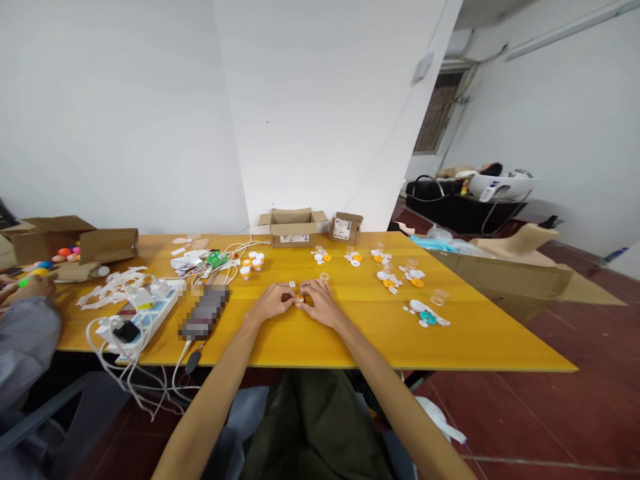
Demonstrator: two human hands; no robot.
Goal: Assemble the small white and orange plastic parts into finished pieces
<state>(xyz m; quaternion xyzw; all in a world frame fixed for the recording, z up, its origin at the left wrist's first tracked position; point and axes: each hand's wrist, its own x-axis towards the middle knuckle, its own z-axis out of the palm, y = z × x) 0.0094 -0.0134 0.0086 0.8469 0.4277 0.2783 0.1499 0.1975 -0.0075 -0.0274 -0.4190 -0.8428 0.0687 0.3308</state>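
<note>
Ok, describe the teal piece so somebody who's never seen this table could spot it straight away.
On the yellow table, look right of the right hand, to the cluster of parts nearest the front edge. The teal piece lies there among white parts. Its colour sets it apart: the other clusters have orange pieces.

My left forearm (215,393) and right forearm (395,393), both bare, reach forward and slant inward. My left hand (273,301) curls, thumb and index finger drawn toward each other in a pinch. My right hand (320,303) faces it, back upward, fingers bent, thumb angled inward. My fingertips come together in front of me.
</note>
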